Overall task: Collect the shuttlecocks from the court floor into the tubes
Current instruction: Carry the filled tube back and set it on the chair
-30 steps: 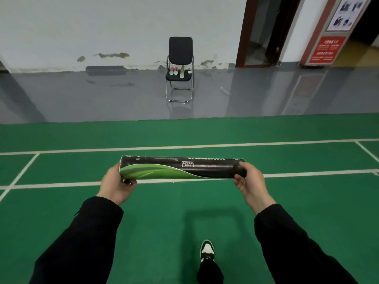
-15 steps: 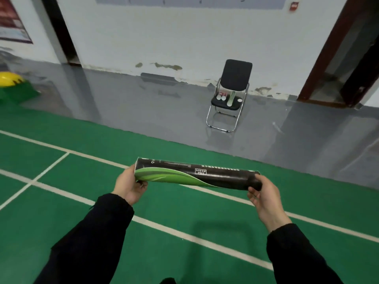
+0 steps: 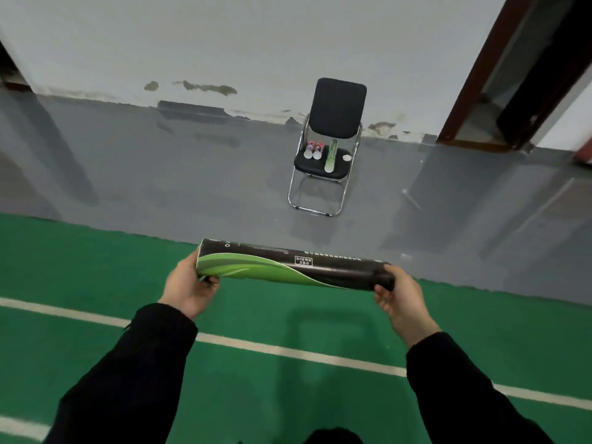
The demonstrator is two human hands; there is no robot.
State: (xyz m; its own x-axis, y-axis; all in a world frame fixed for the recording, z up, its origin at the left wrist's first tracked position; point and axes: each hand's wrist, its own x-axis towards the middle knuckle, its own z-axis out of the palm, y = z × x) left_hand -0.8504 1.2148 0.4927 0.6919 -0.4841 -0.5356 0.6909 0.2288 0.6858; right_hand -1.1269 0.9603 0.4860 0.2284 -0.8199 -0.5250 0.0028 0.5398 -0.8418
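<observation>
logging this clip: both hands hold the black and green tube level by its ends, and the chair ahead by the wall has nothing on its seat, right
Not quite. The head view shows the chair seat holding tubes. The rest stands: left hand and right hand hold the black and green tube by its ends.

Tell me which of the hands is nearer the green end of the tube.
Left. The left hand grips the green end of the tube; the right hand holds the opposite, black end.

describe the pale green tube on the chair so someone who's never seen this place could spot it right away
Look to the grey floor strip by the white wall, where a black folding chair with chrome legs stands. On its seat lies the pale green tube, lengthwise front to back, right of two short red-and-white tubes. It is the longest thing on the seat and the only green one.
</observation>
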